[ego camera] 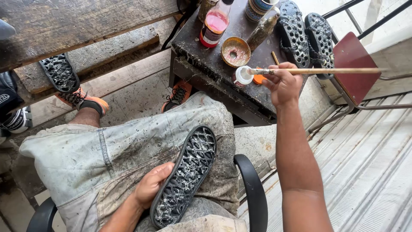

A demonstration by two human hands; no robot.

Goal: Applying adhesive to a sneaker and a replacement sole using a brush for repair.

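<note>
The black shoe sole lies tread-up on the person's lap, its lattice of ribs smeared with whitish paste, resting across grey stained shorts. The left hand cups its near edge, fingers curled under the rim and thumb along the side — a loose support and not a firm clamp, so the sole could tip off the thigh if the leg shifts.

The right hand is stretched out to the dark tabletop, fingers pinched round a long thin wooden stick whose tip sits at the mouth of a small white pot. The stick is long and held near one end; a careless swing could, I judge, knock the pot over, and the pot stands close to the tabletop's front edge, just beside an orange lid.

Crowded round it are a shallow brown bowl, a bottle of pink liquid and a dark green bottle — all near enough that the stick's sweep might catch one. Paste carried from pot to lap has open floor to cross and may drip onto the shorts or the black chair arm.

Two more soles lean at the tabletop's far right, and another rests on the wooden bench at left.
</note>
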